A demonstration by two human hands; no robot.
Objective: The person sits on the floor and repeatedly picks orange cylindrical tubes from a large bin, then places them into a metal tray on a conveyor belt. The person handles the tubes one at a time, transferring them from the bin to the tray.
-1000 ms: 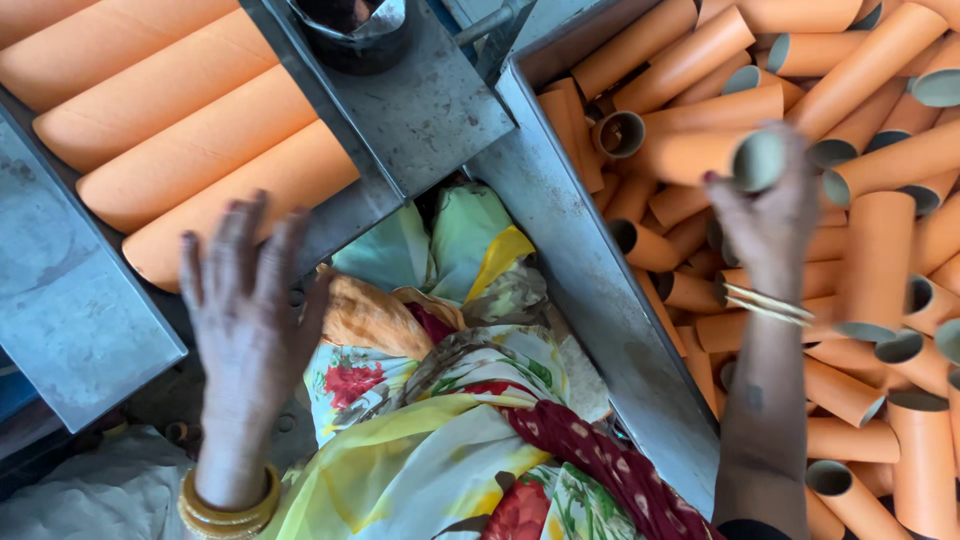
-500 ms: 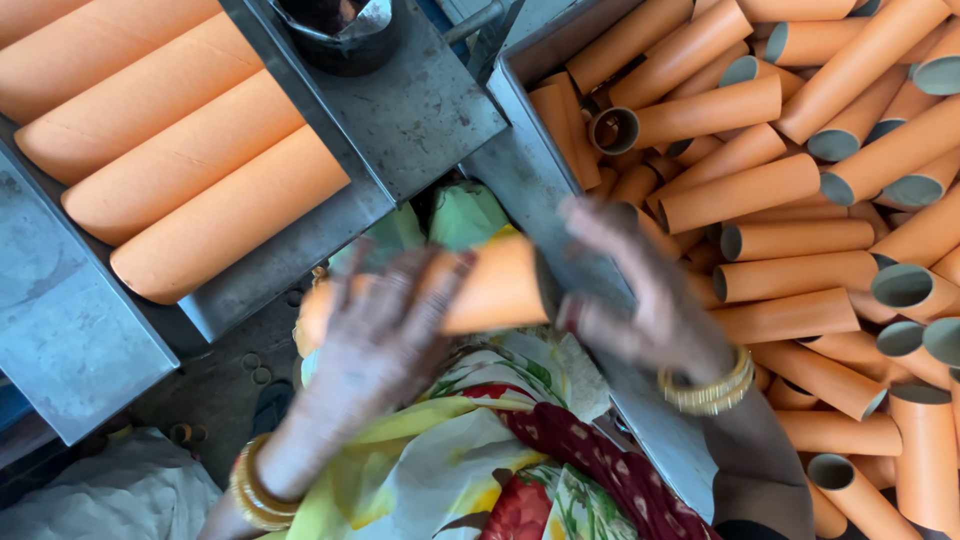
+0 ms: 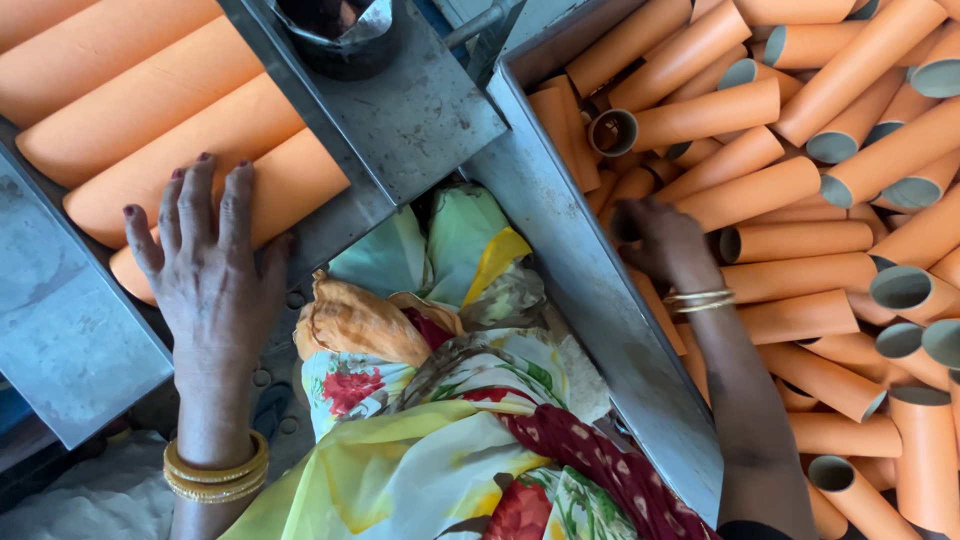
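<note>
Two hands on orange tubes, one at each side of the lap.

Near us a flowered cloth (image 3: 440, 440) covers the lap. The left hand (image 3: 210, 275) lies flat, its grip open with fingers spread, on the nearest orange tube (image 3: 290, 185) in the row on the metal tray (image 3: 60, 330). The right hand (image 3: 665, 240) reaches into the metal bin (image 3: 590, 300) among the pile of loose tubes (image 3: 800, 240); I cannot tell if its grip is closed. Farther behind stands a dark pot (image 3: 335, 35).
</note>
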